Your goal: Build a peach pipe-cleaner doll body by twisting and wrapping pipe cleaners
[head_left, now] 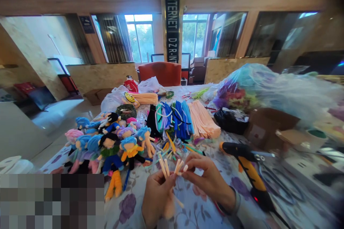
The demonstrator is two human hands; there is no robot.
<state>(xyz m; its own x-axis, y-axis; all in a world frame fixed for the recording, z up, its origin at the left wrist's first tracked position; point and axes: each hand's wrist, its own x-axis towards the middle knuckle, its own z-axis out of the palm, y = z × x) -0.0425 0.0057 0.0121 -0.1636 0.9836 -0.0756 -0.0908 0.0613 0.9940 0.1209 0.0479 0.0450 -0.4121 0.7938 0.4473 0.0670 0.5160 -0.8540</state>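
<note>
Several peach fuzzy stems (164, 167) stick up from my left hand (159, 194), whose fingers are wrapped round them at the lower centre. Beside it, my right hand (205, 179) pinches the bent end of a peach piece (185, 167) between thumb and fingers. The two hands almost meet, and a peach end also shows below them. Just beyond lie short coloured offcuts (172, 146). Farther back are bundles of blue stems (182, 120) and peach stems (203, 120).
Small fuzzy dolls (110, 150) are piled at the left. A yellow and black glue gun (251, 171) with a cable lies at the right, near scissors (260, 156). Behind it stand a cardboard box (268, 128) and large plastic bags (290, 89). A red chair (160, 74) is across the table.
</note>
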